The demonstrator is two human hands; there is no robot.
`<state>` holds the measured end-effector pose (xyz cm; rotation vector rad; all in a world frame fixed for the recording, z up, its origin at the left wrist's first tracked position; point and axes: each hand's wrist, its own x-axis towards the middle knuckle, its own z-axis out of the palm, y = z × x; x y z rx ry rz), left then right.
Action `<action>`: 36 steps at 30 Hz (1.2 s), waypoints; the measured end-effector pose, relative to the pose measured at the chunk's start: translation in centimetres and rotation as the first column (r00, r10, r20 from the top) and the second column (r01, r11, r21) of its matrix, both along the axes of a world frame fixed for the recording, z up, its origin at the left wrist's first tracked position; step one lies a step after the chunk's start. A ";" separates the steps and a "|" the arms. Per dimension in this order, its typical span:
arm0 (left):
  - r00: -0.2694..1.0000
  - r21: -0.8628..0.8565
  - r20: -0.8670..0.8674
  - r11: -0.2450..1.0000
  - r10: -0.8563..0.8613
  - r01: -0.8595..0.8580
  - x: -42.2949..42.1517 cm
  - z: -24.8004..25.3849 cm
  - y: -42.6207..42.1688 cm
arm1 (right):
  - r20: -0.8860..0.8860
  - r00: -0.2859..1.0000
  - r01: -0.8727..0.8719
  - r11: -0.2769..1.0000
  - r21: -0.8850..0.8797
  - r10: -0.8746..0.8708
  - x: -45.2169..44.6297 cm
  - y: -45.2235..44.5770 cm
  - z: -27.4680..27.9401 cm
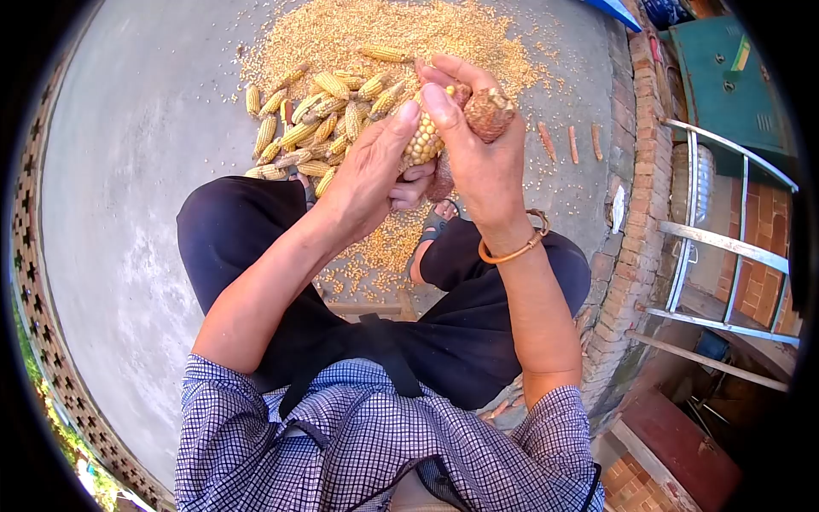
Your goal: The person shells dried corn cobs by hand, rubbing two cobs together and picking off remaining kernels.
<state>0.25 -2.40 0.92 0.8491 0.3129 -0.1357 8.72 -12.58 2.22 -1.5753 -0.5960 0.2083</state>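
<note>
Both my hands are raised close together above my knees. My left hand [367,175] is closed around a partly shelled ear of corn [422,143], its thumb along the yellow kernels. My right hand [480,141] is closed on a bare reddish corn cob [490,115], whose broken end sticks out beside the thumb. That thumb also presses against the ear. Another reddish cob surface [441,179] shows below the ear; whether it is a separate cob I cannot tell. Beyond the hands lies a heap of unshelled ears of corn [320,128].
Loose kernels [384,26] spread over the concrete floor [128,213] at the back and between my feet. Several thin bare cobs [573,145] lie to the right. A low brick edge [641,171], a metal ladder-like frame [725,239] and a green cabinet [725,77] stand right.
</note>
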 end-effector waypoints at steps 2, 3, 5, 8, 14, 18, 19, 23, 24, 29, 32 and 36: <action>0.998 0.229 -0.011 0.972 0.064 -0.059 0.1 0.3 -0.9 | 0.126 0.990 0.061 0.998 -0.003 -0.060 -0.4 0.6 -1.2; 0.996 0.249 -0.017 0.965 0.085 -0.078 -0.1 0.1 -1.2 | 0.145 0.984 0.111 0.992 -0.068 -0.100 -0.7 0.6 -1.1; 0.992 0.290 -0.017 0.950 0.122 -0.112 0.0 -0.4 -1.9 | 0.200 0.963 0.218 0.957 -0.189 -0.180 -1.0 0.4 -0.8; 0.992 0.560 0.115 0.820 0.058 -0.113 -0.7 -1.7 -2.3 | -0.015 0.972 0.231 0.959 -0.167 -0.236 -0.4 0.2 -1.0; 1.000 0.028 -0.019 1.000 0.006 -0.006 -0.2 0.3 -0.7 | -0.280 0.956 0.120 0.988 0.097 -0.089 0.3 0.1 1.4; 0.996 -0.273 -0.068 0.961 -0.055 0.034 0.2 0.3 -0.1 | -0.454 0.888 0.034 0.972 0.230 0.076 1.4 -1.0 1.0; 0.996 -0.270 -0.063 0.962 -0.059 0.040 0.2 0.2 0.0 | -0.453 0.889 0.033 0.975 0.218 0.071 1.3 -1.1 1.1; 0.998 -0.230 -0.045 0.973 -0.040 0.029 0.4 -0.2 0.0 | -0.403 0.914 0.022 0.984 0.177 0.052 0.8 -1.0 1.2; 0.999 -0.213 -0.041 0.977 -0.028 0.019 0.4 -0.3 -0.1 | -0.379 0.924 0.019 0.985 0.169 0.047 0.5 -0.8 1.0; 0.997 0.260 -0.058 0.965 0.058 -0.041 0.0 0.1 -1.3 | 0.093 0.983 0.159 0.987 -0.016 -0.157 -0.3 0.7 -1.7; 1.000 0.424 -0.004 0.905 0.015 -0.012 -0.1 0.1 -2.2 | -0.036 0.942 0.334 0.942 -0.036 -0.335 0.0 0.5 -1.9; 0.994 0.160 0.006 0.981 -0.112 0.110 -0.1 -0.2 -0.8 | -0.110 0.967 0.227 0.973 -0.035 -0.229 0.6 -0.3 -1.0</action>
